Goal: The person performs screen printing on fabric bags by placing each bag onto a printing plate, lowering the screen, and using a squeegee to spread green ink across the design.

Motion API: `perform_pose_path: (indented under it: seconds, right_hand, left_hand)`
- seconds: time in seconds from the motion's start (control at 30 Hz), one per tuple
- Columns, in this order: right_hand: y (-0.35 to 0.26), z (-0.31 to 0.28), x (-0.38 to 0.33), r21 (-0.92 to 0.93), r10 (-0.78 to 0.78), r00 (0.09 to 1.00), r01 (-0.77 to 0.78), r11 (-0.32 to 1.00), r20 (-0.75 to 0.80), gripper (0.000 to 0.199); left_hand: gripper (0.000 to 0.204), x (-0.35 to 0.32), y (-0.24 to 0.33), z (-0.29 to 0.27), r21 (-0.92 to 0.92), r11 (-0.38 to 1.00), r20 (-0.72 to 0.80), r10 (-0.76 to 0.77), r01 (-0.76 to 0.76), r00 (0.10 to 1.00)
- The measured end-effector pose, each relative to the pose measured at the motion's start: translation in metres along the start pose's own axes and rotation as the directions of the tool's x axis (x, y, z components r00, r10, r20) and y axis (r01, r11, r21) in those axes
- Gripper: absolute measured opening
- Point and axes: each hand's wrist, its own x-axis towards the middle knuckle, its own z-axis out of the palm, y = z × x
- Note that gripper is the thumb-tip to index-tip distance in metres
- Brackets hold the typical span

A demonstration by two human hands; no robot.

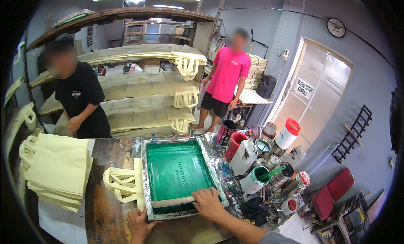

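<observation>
A silver-edged screen printing frame (146, 181) lies on the stained table, its mesh (166, 153) coated with green ink and showing lettering. My right hand (208, 205) is closed around the wooden handle of a squeegee (172, 201) at the frame's near end. Beside the near left corner of the frame rests my left hand (141, 224), thumb and fingers spread; its fingertips are close to the edge, and I cannot tell whether they touch it. From under the frame's left side sticks out a pale yellow tote bag (138, 176) with its handles.
Stacked yellow tote bags (59, 168) lie at the left. Ink pots, a white jug (244, 157) and a green-ink bucket (252, 185) crowd the right. Behind the table, a rack (143, 82) holds more bags. One person (80, 92) stands far left, another (229, 71) beyond the rack's end.
</observation>
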Motion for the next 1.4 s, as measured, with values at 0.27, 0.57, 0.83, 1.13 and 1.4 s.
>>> perform_pose_path:
  seconds: [0.27, 0.57, 0.83, 1.13, 1.4]
  right_hand:
    - [-0.009, -0.028, 0.012, 0.002, 0.055, 0.992, -0.055, 0.998, 0.116, 0.05]
    - [-0.004, -0.077, 0.061, -0.131, -0.018, 0.968, -0.015, 0.991, -0.249, 0.053]
    - [0.015, -0.126, 0.143, -0.103, -0.02, 0.921, -0.021, 0.994, -0.389, 0.049]
    - [0.023, -0.137, 0.169, -0.083, -0.02, 0.918, -0.014, 0.996, -0.396, 0.051]
    - [0.028, -0.135, 0.171, -0.062, -0.036, 0.903, 0.01, 0.998, -0.428, 0.052]
  left_hand:
    - [0.089, 0.004, -0.009, 0.012, -0.048, 0.997, -0.173, 0.044, -0.053, 0.984]
    - [0.07, 0.07, 0.05, -0.047, -0.741, 0.655, -0.128, -0.357, 0.15, 0.925]
    - [0.09, 0.108, 0.054, -0.06, -0.715, 0.694, -0.333, -0.231, -0.085, 0.914]
    - [0.063, 0.014, 0.007, 0.005, -0.205, 0.899, -0.094, -0.412, 0.387, 0.906]
    - [0.059, 0.014, -0.005, 0.021, -0.137, 0.924, -0.064, -0.369, 0.358, 0.927]
